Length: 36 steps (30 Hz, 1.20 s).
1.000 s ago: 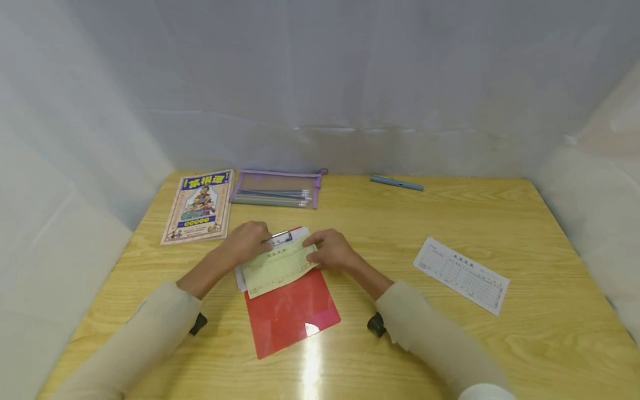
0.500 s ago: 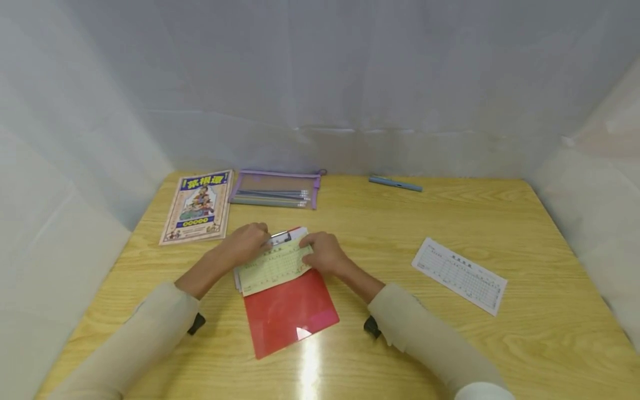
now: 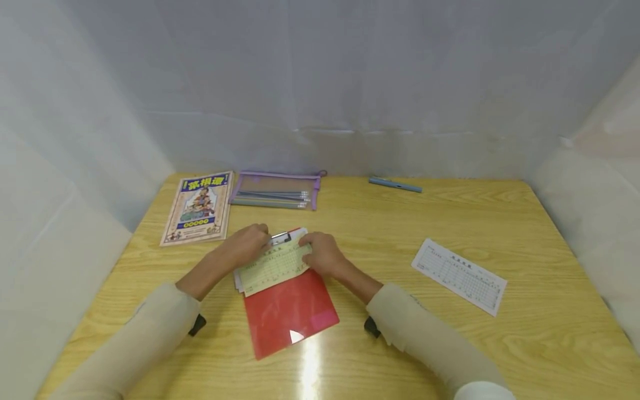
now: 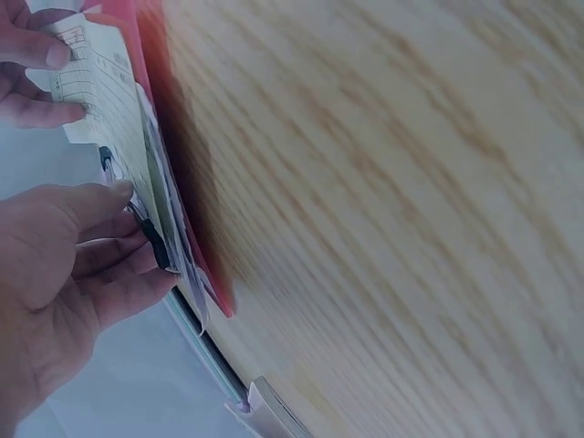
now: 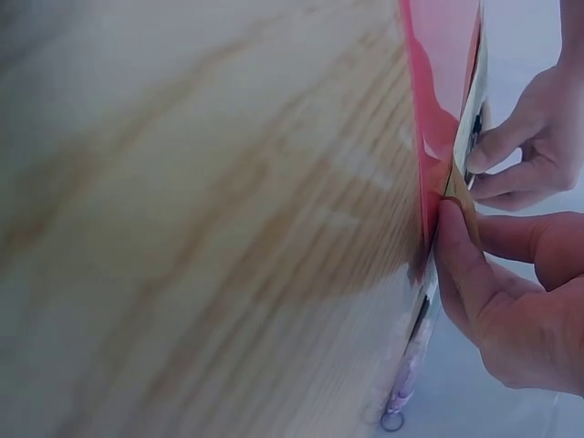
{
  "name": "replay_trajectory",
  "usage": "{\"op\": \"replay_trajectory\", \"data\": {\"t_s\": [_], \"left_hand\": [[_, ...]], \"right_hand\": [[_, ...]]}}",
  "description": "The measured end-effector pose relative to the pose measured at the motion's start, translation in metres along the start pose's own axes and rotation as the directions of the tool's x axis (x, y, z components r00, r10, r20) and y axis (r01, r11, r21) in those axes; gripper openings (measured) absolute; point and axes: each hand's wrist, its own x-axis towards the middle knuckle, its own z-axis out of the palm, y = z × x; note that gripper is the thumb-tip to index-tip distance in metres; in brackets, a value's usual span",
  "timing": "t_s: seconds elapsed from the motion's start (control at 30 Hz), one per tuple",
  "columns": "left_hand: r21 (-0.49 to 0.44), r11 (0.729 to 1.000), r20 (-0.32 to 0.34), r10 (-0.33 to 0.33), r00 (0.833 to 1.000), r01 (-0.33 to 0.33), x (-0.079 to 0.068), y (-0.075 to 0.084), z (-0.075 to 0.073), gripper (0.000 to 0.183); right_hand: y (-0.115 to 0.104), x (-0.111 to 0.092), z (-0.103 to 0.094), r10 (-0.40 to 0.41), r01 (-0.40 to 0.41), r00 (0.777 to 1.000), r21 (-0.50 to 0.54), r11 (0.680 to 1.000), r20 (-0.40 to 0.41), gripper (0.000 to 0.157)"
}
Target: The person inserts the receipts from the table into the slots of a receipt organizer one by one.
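A red clipboard (image 3: 290,316) lies tilted on the table, a metal clip (image 3: 281,238) at its far end. My left hand (image 3: 247,245) pinches that clip; in the left wrist view the thumb is on top and curled fingers are behind it. Across the board's upper part lies a yellow printed form (image 3: 275,271), with white paper (image 3: 238,281) showing under its left edge. The form's right edge is pinched between the thumb and fingers of my right hand (image 3: 324,255). From the right wrist view, the form (image 5: 463,187) bends up slightly at those fingertips.
A white printed form (image 3: 460,276) lies to the right. Along the back are a booklet (image 3: 197,208), a purple-edged mesh pouch (image 3: 277,180) with several pencils, and a blue pen (image 3: 395,184). Pale sheeting (image 3: 320,83) encloses the wooden table (image 3: 380,233).
My right hand has shifted slightly left with the yellow form's edge, and the form lies flatter, nearer the clip. The left hand keeps its grip on the clip.
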Motion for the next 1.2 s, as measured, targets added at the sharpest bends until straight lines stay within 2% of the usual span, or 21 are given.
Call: {"op": "replay_trajectory", "data": {"t_s": [0.37,0.6,0.8,1.2], "left_hand": [[-0.005,1.0,0.024,-0.02,1.0,0.02,0.0001,0.0007,-0.0003,0.022],[-0.017,1.0,0.021,-0.014,1.0,0.014,-0.0004,0.0015,-0.0018,0.021],[-0.007,1.0,-0.002,0.003,1.0,-0.003,-0.0009,0.0006,-0.0005,0.019],[0.004,1.0,-0.013,0.009,1.0,-0.009,-0.0011,0.0008,0.0012,0.018]], "right_hand": [[-0.0018,0.0006,-0.0005,0.013,-0.012,1.0,0.035,0.999,-0.025,0.032],[-0.0049,0.0012,-0.0021,0.07,-0.069,0.998,0.075,0.995,-0.005,0.034],[-0.0063,0.0017,0.0002,0.076,-0.075,0.997,0.04,0.996,-0.017,0.037],[-0.0077,0.0017,0.0049,0.05,-0.05,0.996,-0.001,0.999,-0.076,0.033]]}}
